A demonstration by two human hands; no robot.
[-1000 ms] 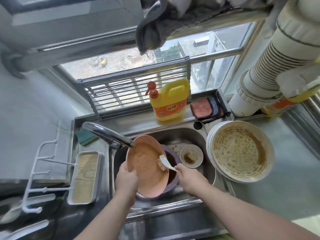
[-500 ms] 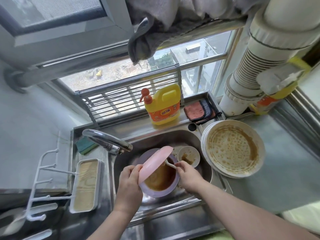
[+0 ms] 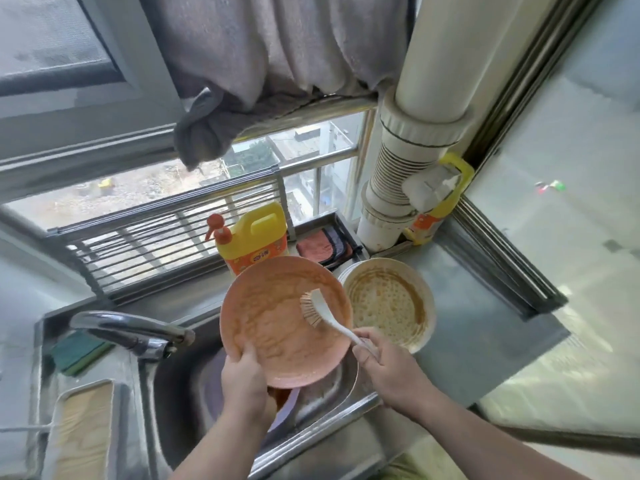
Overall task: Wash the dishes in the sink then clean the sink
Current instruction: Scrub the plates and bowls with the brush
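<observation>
Under a barred window hung with grey cloth, a steel sink (image 3: pixel 180 403) is set into the table. Above it the left hand (image 3: pixel 244 382) grips the pink plate (image 3: pixel 285 323) by its seven o'clock rim, and the right hand (image 3: pixel 384 365) curls round the handle of a white dish brush (image 3: pixel 323 315) whose bristles touch the plate at three o'clock. This looks like the scrubbing step: the plate's face is filmed all over with brownish suds, so the next move likely calls for more strokes, then a rinse under the faucet (image 3: pixel 135 329) at nine o'clock.
</observation>
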